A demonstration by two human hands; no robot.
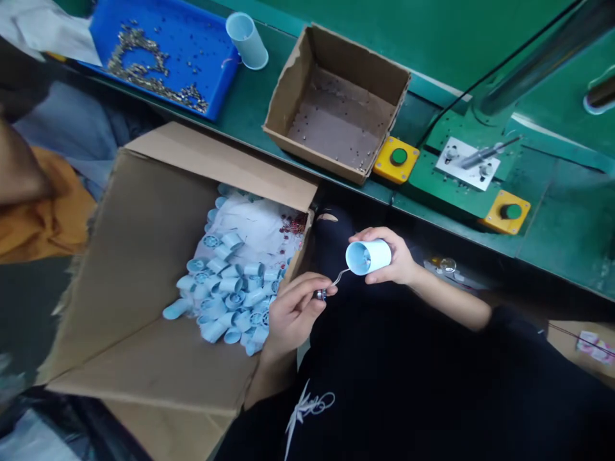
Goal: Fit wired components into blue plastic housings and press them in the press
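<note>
My right hand (396, 259) is wrapped around a light-blue plastic cup (377, 256), its open end facing left. Between the thumb and fingers of my left hand (295, 310) is a small round metal part (319, 294), partly covered by the fingertips. Thin pale wires (341, 275) run from near this part to the cup's mouth. Beside my left hand, a large cardboard box (158, 365) contains many similar light-blue cups (233, 285), a white sheet (245, 221) and small red pieces (294, 225).
On the green bench (567, 205), a blue tray (218, 83) holds small metal pieces, beside another blue cup (247, 41). A smaller cardboard box (336, 102) and a press (473, 157) with yellow button boxes (396, 159) stand farther right. Another person's arm (22, 160) is at left.
</note>
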